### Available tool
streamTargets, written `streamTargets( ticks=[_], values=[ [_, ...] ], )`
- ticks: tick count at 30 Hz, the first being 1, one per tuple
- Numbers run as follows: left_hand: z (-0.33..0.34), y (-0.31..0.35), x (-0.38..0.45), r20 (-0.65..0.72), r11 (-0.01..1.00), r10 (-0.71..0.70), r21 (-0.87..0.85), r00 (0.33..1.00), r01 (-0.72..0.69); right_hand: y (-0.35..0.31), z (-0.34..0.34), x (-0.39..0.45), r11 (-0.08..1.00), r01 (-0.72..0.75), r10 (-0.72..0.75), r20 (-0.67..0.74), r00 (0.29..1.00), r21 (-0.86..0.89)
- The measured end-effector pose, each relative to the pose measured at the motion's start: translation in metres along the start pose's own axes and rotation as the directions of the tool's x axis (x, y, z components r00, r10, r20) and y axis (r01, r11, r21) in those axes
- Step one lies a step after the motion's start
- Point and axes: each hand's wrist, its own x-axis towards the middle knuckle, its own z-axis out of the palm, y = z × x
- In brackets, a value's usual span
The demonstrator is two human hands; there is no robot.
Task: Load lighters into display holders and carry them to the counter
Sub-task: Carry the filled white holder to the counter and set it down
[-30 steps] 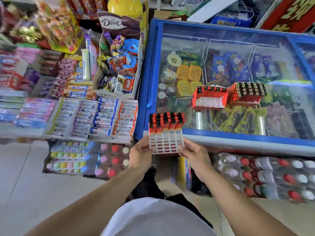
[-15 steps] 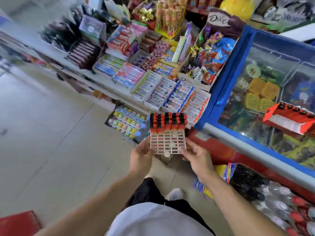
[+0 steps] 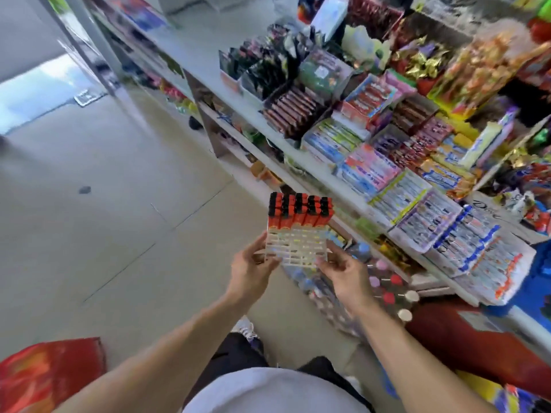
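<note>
A white lattice display holder (image 3: 295, 245) is held upright in front of me, over the tiled floor. Several orange lighters (image 3: 298, 211) with black caps stand in rows out of its top. My left hand (image 3: 253, 266) grips the holder's lower left edge. My right hand (image 3: 343, 274) grips its lower right corner, fingers curled under it. Both forearms reach in from the bottom of the view.
A long white shelf (image 3: 301, 162) packed with candy and gum boxes runs diagonally on the right. Bottled drinks (image 3: 387, 290) lie on the floor under it. A red bag (image 3: 50, 374) sits at bottom left. Open tiled floor (image 3: 104, 204) stretches left toward a doorway.
My view has swung left, away from the blue freezer, which has left the frame. The holder stays in both hands, now over open floor beside the candy shelf.
</note>
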Motion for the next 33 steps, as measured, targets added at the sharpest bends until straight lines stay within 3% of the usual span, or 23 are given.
streamTargets(
  ticks=[10, 24, 33],
  values=[
    [-0.131, 0.029, 0.115, -0.058, 1.000, 0.004, -0.004, 0.998, -0.005, -0.065, 0.151, 0.089, 0.998, 0.035, -0.030, 0.115, 0.993, -0.044],
    [-0.219, 0.135, 0.355, -0.121, 0.997, 0.077, 0.006, 0.990, -0.077, -0.197, 0.286, 0.302, 0.994, 0.105, -0.101, 0.166, 0.981, -0.012],
    [-0.261, 0.217, 0.518, -0.017, 0.997, 0.078, -0.010, 0.997, -0.078, -0.301, 0.346, 0.432, 0.991, 0.135, -0.134, 0.122, 0.983, 0.002]
  ],
)
